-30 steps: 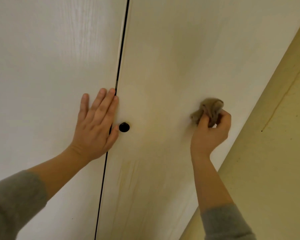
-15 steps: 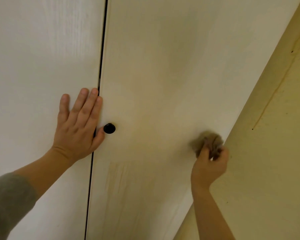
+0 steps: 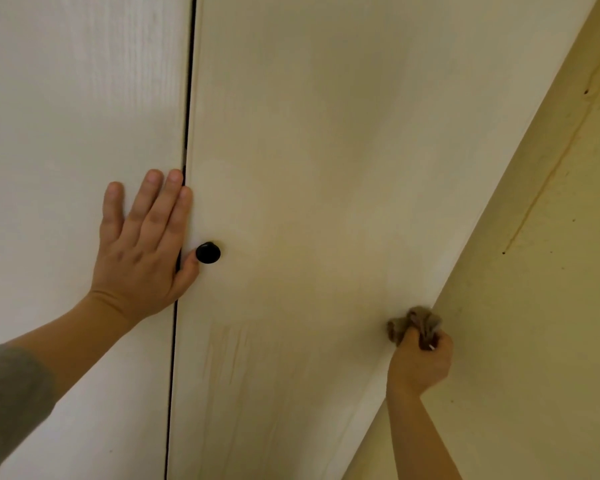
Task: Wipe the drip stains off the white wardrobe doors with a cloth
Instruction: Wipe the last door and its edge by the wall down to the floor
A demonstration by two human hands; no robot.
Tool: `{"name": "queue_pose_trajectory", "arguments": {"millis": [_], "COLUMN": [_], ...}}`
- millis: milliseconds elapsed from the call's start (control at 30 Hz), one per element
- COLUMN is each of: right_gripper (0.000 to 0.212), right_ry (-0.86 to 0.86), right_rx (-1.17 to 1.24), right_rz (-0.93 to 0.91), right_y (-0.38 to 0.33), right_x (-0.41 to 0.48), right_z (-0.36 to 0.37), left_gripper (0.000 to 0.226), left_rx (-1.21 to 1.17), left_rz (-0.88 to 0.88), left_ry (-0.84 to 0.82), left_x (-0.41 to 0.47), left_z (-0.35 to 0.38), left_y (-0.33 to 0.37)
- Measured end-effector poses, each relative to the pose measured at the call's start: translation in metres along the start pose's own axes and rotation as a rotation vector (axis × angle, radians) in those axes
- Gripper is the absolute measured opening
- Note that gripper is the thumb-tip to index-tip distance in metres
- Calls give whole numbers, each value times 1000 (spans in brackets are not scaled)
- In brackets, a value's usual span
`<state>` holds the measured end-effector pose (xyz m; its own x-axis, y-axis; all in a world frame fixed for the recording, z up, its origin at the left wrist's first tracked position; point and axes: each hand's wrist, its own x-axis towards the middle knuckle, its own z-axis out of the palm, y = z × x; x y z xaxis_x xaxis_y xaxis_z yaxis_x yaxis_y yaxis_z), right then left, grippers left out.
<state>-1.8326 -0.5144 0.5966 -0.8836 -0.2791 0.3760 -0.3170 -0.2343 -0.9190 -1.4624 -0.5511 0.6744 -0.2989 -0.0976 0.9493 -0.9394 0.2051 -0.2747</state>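
Two white wardrobe doors fill the view, the left door [image 3: 66, 133] and the right door [image 3: 326, 150], split by a dark gap. My left hand [image 3: 142, 247] lies flat with fingers spread on the left door, its thumb beside the black knob [image 3: 208, 252]. My right hand [image 3: 420, 362] is shut on a crumpled brown cloth [image 3: 413, 325], pressed against the right door at its right edge. Yellowish drip stains [image 3: 229, 355] run down the right door below the knob.
A yellowish wall [image 3: 541, 306] adjoins the right door's edge, marked with a thin brown streak [image 3: 548, 174] and small dark specks. Grey sleeves cover both forearms.
My right hand has dragged the cloth down the right door toward its right edge. The view has shifted, and my left hand stays flat on the left door.
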Motion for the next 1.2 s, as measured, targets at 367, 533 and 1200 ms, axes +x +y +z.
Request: {"name": "queue_pose_trajectory", "arguments": {"millis": [367,533,1200], "right_gripper": [34,14,5], "right_ry": [67,41,-158], "right_rx": [163,112,-6], "right_rz": [-289,-36,212], "right_y": [-52,-16,-3], "right_x": [48,15,-101], "right_z": [28,9,-32], "left_gripper": [67,68,68], "left_rx": [3,3,-3], "left_rz": [-1,1,-9], "left_ry": [5,6,-25], "left_x": [2,2,1], "left_z": [-2,-3,1], "left_y": [2,2,2]}}
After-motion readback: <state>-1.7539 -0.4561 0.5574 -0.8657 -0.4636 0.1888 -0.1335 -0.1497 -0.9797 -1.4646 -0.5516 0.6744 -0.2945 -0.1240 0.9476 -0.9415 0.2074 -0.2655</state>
